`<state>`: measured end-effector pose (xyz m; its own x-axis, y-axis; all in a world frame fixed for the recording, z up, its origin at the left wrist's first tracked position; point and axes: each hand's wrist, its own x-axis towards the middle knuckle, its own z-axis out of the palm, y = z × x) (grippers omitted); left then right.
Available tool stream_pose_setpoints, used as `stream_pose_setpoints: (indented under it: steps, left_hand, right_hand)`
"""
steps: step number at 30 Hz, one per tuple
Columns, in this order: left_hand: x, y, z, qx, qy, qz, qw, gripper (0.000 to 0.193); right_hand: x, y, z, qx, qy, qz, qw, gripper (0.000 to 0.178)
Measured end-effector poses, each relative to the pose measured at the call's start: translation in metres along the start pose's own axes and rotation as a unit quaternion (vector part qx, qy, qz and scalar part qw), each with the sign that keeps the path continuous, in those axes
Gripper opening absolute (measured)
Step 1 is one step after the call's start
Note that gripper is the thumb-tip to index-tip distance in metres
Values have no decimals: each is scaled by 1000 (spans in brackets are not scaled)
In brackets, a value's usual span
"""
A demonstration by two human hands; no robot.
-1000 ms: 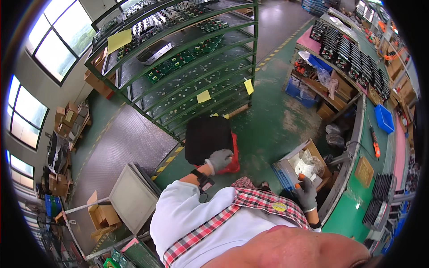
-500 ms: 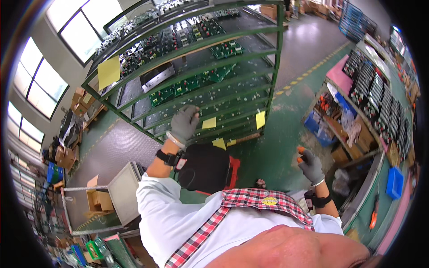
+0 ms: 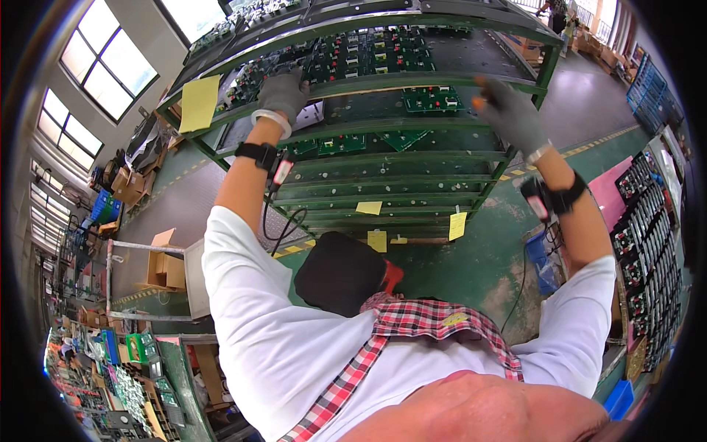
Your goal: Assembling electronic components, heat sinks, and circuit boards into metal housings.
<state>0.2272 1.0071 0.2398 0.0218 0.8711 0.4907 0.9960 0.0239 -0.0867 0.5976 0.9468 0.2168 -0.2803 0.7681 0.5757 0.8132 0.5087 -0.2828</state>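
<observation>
A green metal rack (image 3: 383, 125) stands before me, its shelves carrying green circuit boards (image 3: 372, 55). My left hand (image 3: 282, 97), in a grey glove, reaches to the rack's front left at an upper shelf, just by the boards. Its fingers point away from me with the thumb apart; their tips are partly lost against the boards. My right hand (image 3: 512, 118), gloved in grey with orange fingertips, is raised at the rack's right side near a loose circuit board (image 3: 432, 99). Its fingers are stretched out to the left and a little blurred. Neither hand visibly holds anything.
A black-topped stool (image 3: 340, 272) stands between me and the rack. Yellow paper sheets (image 3: 199, 104) hang on the rack. To the right is a bench with rows of circuit boards (image 3: 644, 265). An open cardboard box (image 3: 168, 265) lies at the left by a metal frame.
Both my hands have risen and moved forward to the rack, the left from its lower front and the right from beside the bench. The view has turned right, toward the rack.
</observation>
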Motion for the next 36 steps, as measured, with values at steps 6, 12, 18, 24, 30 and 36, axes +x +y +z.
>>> stream_pose_setpoints:
  steps: [6, 12, 18, 24, 30, 36]
  left_hand:
    - [49, -8, 23, 2, -129, 98, 987, 32]
    - [64, -19, 34, -69, -148, 159, 974, 31]
    - [56, -18, 39, -139, -69, 148, 977, 28]
    - [54, -15, 45, -170, -1, 155, 973, 25]
    - [58, -15, 47, -191, -52, 165, 966, 28]
    - [40, 1, 31, -166, 117, 198, 959, 21]
  right_hand:
    - [106, -19, 41, -224, -70, 18, 972, 53]
    - [145, -14, 84, -184, -160, 115, 963, 61]
    - [158, 4, 80, -135, -227, 191, 945, 60]
    - [166, 28, 83, -103, -113, 196, 969, 44]
    - [146, 37, 45, -98, -121, 141, 978, 31]
    - [40, 15, 12, 85, -3, 185, 979, 40]
